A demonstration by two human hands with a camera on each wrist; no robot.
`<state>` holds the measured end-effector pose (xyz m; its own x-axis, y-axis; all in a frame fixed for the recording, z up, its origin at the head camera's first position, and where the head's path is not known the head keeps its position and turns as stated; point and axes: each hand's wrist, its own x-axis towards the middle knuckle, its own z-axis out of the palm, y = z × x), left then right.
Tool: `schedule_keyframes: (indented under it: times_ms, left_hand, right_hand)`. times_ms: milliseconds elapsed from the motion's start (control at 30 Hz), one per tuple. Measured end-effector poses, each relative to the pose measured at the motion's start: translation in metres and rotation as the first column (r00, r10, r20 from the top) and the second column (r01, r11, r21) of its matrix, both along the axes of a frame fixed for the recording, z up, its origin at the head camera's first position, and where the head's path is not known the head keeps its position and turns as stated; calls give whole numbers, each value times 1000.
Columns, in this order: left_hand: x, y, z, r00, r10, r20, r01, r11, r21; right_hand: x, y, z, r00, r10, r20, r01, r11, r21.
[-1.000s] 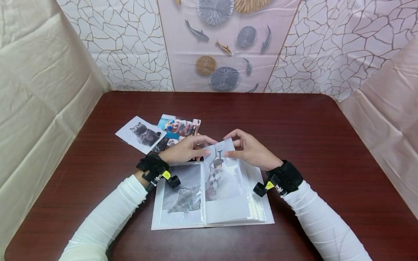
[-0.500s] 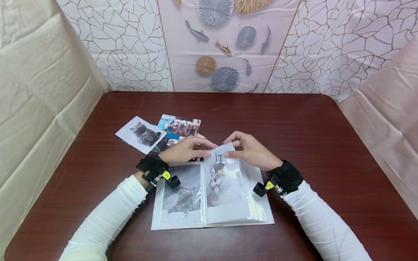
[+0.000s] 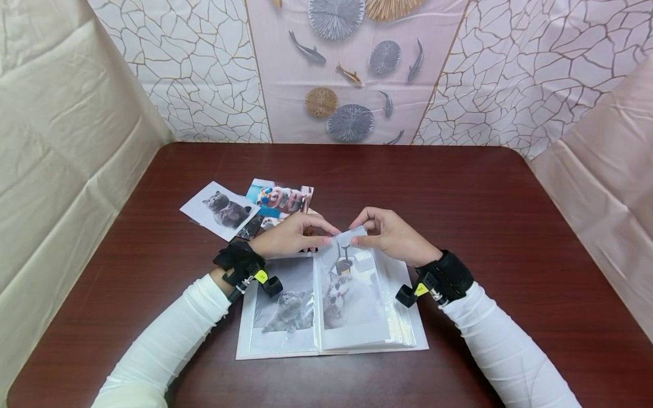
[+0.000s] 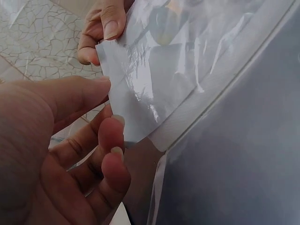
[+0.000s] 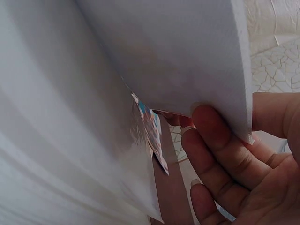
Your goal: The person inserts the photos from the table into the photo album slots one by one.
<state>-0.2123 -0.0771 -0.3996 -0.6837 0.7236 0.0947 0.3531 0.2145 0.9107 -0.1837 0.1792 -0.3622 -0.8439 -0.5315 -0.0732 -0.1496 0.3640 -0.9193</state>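
An open photo album lies in front of me. On its right page a photo of a pale kitten sits mostly inside the clear sleeve, its top end sticking out and bent up. My left hand pinches the top left edge of this photo with thumb and fingers; the left wrist view shows the thumb right at the edge. My right hand pinches the top right corner, thumb in front and fingers behind it. The left page holds a grey cat photo.
Loose photos lie behind the album to the left: a grey cat print on a white ground and a colourful print, with others partly under them. The dark red table ends at a patterned backdrop.
The kitten photo has slid down toward me, deeper into the sleeve, and less of its top sticks out. Both hands keep their pinch; the right one has come slightly lower.
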Motion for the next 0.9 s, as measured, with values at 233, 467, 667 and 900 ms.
schedule_keyframes:
  times_ms: [233, 467, 667, 900]
  left_hand:
    - [2, 3, 1, 1000, -1, -5, 1, 1000, 0]
    - [4, 5, 1, 1000, -7, 14, 7, 1000, -4]
    - [5, 8, 0, 1000, -4, 29, 4, 1000, 8]
    - [5, 9, -2, 999, -23, 42, 22, 999, 37]
  right_hand:
    - [0, 0, 0, 1000, 2, -18, -2, 1000, 13]
    - [0, 0, 0, 999, -6, -41, 7, 999, 35]
    - [0, 0, 0, 999, -4, -53, 6, 999, 43]
    - [0, -1, 0, 998, -6, -58, 8, 999, 43]
